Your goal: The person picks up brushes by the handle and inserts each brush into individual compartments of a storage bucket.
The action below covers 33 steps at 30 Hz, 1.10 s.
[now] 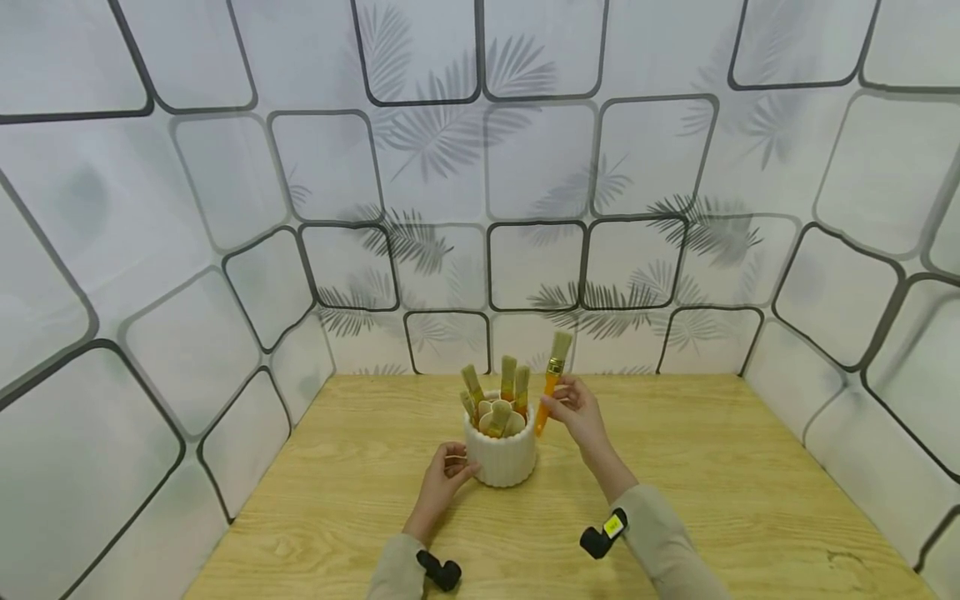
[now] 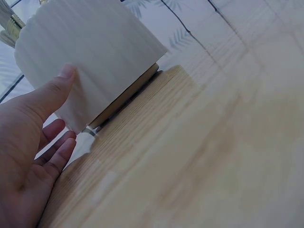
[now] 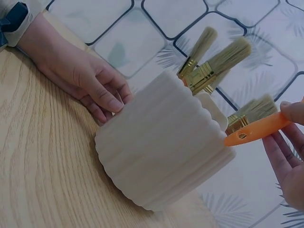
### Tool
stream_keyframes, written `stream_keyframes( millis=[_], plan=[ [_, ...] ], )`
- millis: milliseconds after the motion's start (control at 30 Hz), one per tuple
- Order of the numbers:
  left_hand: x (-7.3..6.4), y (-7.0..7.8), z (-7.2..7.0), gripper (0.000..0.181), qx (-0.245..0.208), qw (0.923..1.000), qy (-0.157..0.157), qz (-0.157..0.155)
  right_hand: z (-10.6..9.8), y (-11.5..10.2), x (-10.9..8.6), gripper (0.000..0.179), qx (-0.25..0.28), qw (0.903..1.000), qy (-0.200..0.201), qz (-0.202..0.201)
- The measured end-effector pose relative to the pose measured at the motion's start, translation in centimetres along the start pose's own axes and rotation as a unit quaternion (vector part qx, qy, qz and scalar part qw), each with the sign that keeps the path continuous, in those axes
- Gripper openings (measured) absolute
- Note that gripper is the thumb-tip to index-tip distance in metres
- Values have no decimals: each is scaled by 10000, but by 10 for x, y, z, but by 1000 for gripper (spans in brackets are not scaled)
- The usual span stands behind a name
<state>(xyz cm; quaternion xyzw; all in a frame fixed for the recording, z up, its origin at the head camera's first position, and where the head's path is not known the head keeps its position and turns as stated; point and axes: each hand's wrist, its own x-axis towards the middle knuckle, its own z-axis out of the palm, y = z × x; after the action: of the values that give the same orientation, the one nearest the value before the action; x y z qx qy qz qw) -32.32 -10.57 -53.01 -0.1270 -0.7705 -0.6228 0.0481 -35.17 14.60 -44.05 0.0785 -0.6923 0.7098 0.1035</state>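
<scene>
A white ribbed pot (image 1: pixel 501 461) stands upright on the table with several bristle brushes (image 1: pixel 508 377) in it, bristles up. Beside its right rim, my right hand (image 1: pixel 581 414) pinches a paintbrush (image 1: pixel 552 379) by its orange handle, bristles upward. In the right wrist view, the end of that handle (image 3: pixel 256 129) overlaps the pot's rim. My left hand (image 1: pixel 444 477) is at the pot's lower left side. Its thumb (image 2: pixel 52 92) lies against the ribbed wall in the left wrist view, the other fingers loosely bent near the base.
The light wooden table (image 1: pixel 337 517) runs back to a patterned wall covering (image 1: pixel 442 267), which also rises on both sides. Pale rounded pieces (image 1: pixel 513 423) show among the brushes inside the pot. Each wrist wears a small black camera (image 1: pixel 438 571).
</scene>
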Motion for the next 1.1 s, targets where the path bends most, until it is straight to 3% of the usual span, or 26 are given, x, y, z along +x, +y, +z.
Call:
stream_keyframes(
  millis=[167, 733, 1100],
  plan=[
    [0, 1, 0, 39, -33, 10000, 16, 29, 4, -2, 1, 38, 252, 9997, 25, 1],
    [-1, 0, 1, 39, 23, 10000, 67, 59, 15, -10, 4, 36, 265, 9996, 6, -42],
    [-1, 1, 1, 40, 22, 9996, 79, 271, 24, -20, -1, 41, -245, 9997, -42, -8]
  ],
)
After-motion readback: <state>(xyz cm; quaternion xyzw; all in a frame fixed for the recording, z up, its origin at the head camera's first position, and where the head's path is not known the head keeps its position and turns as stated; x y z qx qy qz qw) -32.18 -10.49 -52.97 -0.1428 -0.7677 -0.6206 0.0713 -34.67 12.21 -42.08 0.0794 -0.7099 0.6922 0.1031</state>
